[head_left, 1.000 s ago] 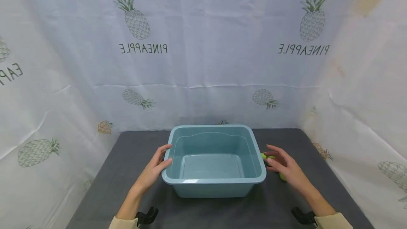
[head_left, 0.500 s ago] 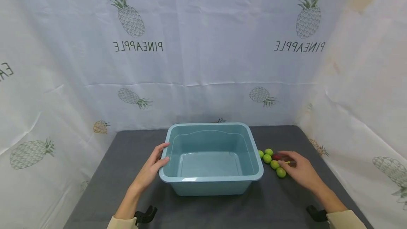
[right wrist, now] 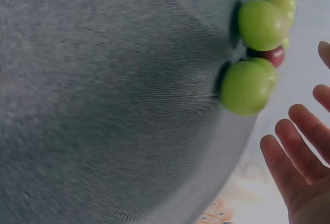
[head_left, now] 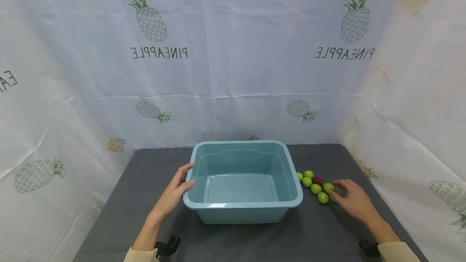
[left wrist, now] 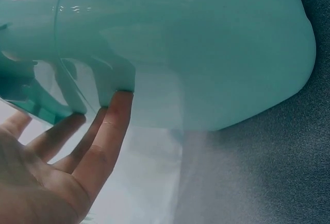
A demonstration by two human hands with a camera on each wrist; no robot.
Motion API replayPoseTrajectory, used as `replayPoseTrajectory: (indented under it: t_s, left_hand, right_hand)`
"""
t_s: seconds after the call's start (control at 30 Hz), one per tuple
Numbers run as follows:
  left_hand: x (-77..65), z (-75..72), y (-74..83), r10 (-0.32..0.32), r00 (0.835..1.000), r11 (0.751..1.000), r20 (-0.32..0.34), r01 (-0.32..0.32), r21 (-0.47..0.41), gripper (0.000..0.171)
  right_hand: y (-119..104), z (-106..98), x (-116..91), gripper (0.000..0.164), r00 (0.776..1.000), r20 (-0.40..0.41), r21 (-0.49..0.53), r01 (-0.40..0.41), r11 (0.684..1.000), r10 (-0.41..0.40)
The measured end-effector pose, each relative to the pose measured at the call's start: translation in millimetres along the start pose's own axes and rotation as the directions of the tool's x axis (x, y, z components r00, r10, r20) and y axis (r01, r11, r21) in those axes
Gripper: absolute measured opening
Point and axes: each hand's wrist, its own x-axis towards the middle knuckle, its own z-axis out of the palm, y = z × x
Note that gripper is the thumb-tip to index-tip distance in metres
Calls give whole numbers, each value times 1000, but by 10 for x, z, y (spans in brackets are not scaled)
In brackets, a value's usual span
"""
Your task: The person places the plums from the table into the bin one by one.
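The left hand (head_left: 174,191) grips the left side of a blue basin (head_left: 242,205); farther right, the right hand (head_left: 352,200), released, fingers spread, is beside green fruits (head_left: 316,189) and a red fruit (head_left: 318,180).

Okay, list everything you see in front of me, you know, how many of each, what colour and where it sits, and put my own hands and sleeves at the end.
Tub: one, blue, middle of the table
Round green fruits: at least seven, green, right of the tub, one partly hidden
Red fruit: one, dark red, among the green ones
Table: one, dark grey, under everything
Backdrop: pieces uncertain, whitish with printed pineapples, behind and both sides
Wrist devices: two, black, one at each wrist
Left hand: one, at the tub's left rim
Right hand: one, beside the fruits
Sleeves: two, cream, bottom edge
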Motion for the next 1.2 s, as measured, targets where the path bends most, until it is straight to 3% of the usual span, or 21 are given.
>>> replayPoseTrajectory:
  t_s: [0.2,0.5,0.73,1.2]
  left_hand:
    - [13,15,20,7,1000,1000,8,-7,-5,50]
    - [8,24,40,2,1000,1000,3,-2,-8,51]
    - [2,31,35,-8,1000,1000,1,8,-13,51]
    - [-6,31,47,-17,1000,1000,-7,17,-4,51]
  right_hand:
    - [124,27,-39,53,992,41,74,-125,989,122]
    - [223,92,-49,67,954,126,129,-288,949,272]
    - [264,142,-63,66,943,139,172,-323,931,302]
    - [276,133,-105,60,943,125,207,-328,922,308]
